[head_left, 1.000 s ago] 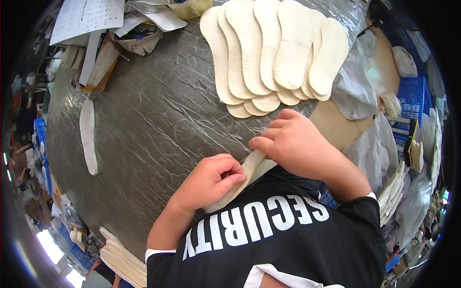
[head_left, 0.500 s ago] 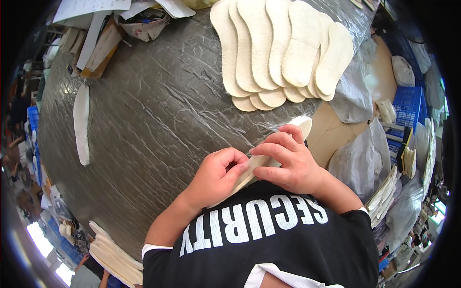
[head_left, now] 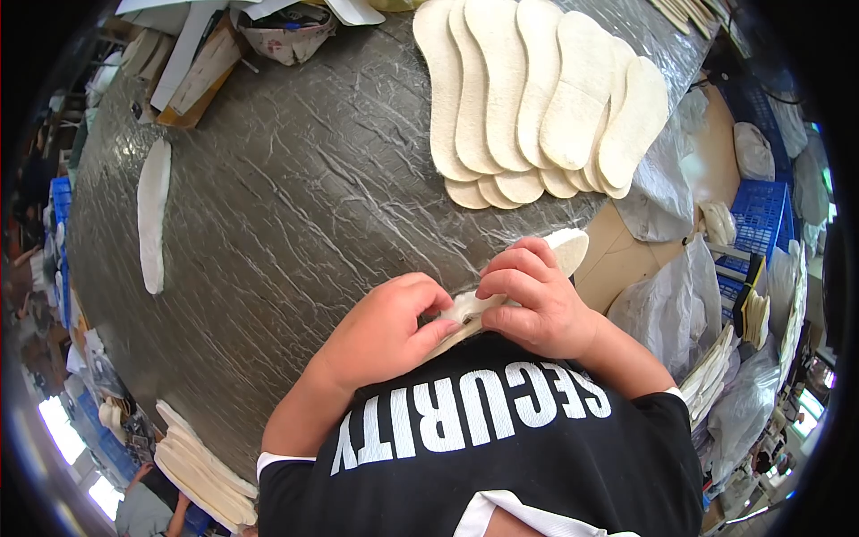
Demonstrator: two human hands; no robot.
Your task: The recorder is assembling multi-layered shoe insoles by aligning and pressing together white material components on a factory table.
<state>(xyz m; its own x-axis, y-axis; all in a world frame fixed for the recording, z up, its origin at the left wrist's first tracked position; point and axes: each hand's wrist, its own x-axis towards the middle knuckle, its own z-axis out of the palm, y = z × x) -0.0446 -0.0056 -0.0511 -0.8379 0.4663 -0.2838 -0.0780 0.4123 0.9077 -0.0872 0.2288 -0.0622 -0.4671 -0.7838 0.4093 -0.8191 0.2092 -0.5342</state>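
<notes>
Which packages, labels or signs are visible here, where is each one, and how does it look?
Blue plastic crate: right of the table, ribbed, rectangular.
Grey plastic bags: right, below the table edge, crumpled.
White paper sheets: far left corner of the table, flat, overlapping.
Large white lettering: on the person's black shirt.

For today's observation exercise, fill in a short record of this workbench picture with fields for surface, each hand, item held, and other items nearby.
Surface: grey wrinkled table covering
Left hand: left hand pinches the near end of the insole
Right hand: right hand grips the same insole from above
Item held: one cream insole, at the table's near edge, its far end sticking out past the right hand
Fanned row: overlapping cream insoles at the far side of the table
Single piece: lone insole lying at the left
Stack: insole pile at lower left
Crate: blue crate at right
</notes>
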